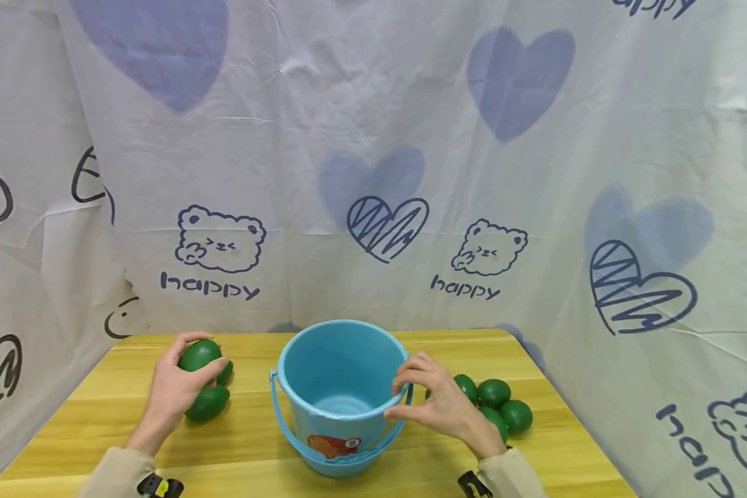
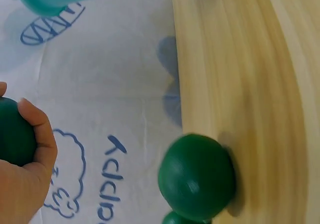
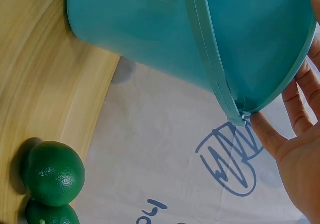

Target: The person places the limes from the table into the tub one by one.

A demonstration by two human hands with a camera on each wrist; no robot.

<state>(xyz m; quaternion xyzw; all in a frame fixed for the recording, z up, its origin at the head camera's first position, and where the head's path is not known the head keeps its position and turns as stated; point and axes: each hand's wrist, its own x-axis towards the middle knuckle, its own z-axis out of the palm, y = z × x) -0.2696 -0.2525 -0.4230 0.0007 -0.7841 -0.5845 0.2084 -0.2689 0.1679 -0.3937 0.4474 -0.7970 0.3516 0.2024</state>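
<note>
My left hand (image 1: pixel 171 391) grips a smooth dark green fruit (image 1: pixel 200 354) between thumb and fingers. In the left wrist view this held fruit (image 2: pixel 15 134) appears above the table. Two more green fruits lie beneath that hand, one nearer (image 1: pixel 207 404) and one partly hidden behind (image 1: pixel 225 373). A light blue plastic bucket (image 1: pixel 339 432) stands upright in the middle, its handle lowered toward the front. My right hand (image 1: pixel 445 398) holds the bucket's right rim, close to the handle joint in the right wrist view. The bucket's visible inside floor is bare.
Several green fruits (image 1: pixel 494 393) lie grouped right of the bucket, partly behind my right hand. The yellow wood-grain table (image 1: pixel 249 443) ends at a pale cloth (image 1: pixel 311 263) with hearts and bear drawings, hanging behind and on both sides.
</note>
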